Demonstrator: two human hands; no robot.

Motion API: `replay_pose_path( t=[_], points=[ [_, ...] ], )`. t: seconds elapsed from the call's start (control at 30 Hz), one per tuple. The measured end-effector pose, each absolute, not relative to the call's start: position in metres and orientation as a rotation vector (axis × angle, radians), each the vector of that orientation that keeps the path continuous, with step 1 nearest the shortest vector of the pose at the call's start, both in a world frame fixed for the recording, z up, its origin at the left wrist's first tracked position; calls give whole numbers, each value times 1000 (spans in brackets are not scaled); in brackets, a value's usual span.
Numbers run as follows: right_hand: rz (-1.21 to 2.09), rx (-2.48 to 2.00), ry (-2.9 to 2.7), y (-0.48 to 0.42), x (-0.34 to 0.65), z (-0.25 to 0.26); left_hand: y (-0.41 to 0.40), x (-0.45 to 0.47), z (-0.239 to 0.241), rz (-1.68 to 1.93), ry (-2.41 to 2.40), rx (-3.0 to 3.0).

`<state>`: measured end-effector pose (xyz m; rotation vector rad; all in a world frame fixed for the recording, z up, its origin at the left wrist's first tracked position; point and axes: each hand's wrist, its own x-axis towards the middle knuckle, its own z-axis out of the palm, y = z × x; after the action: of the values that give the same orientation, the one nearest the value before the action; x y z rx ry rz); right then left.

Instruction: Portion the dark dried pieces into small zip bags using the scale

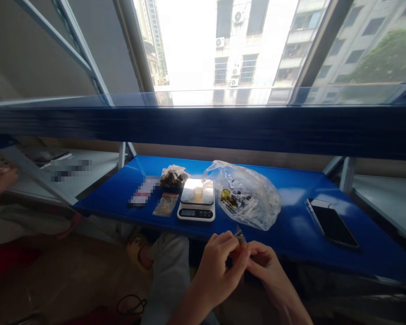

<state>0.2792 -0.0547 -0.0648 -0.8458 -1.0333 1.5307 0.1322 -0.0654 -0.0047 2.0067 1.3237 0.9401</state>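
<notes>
"Left hand [223, 259] and right hand [265, 262] are pinching something?"

"Yes, both are gripping a packet [239, 235], at four o'clock from the scale [186, 195], probably keeping it steady between them."

"And the cup [198, 194]?"

"It's sitting mid-scale, likely for balance; I'm not making out its contents. At three o'clock, the bag [262, 203] is holding dark and yellow bits [230, 201]."

Window [189, 49]: blown-out white, main light, from ahead
Table [294, 185]: pale sheen toward the right
Scale [196, 215]: bright glare on its plate, display unreadable
Left hand [219, 259], right hand [265, 262]: backlit, shaded
Floor [71, 275]: dim
Co-worker's hand [3, 178]: blurred
Edges: stretched, smeared
Pixelation: 2 patches, both left of centre
</notes>
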Motion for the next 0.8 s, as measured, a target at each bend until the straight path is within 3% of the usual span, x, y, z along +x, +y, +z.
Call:
replay_pose_path(
  t=[0.37, 0.6, 0.8],
  points=[
    [1425, -922, -1135, -64, 239, -53, -75, 98, -13, 1158, 1426, 2017],
    [801, -1095, -1471, -64, 213, -51, -80, 75, -31, 1104, 1563, 2022],
    [629, -1025, -1619, -68, 206, -49, -84, 69, -32, 1121, 1618, 2042]
  ],
)
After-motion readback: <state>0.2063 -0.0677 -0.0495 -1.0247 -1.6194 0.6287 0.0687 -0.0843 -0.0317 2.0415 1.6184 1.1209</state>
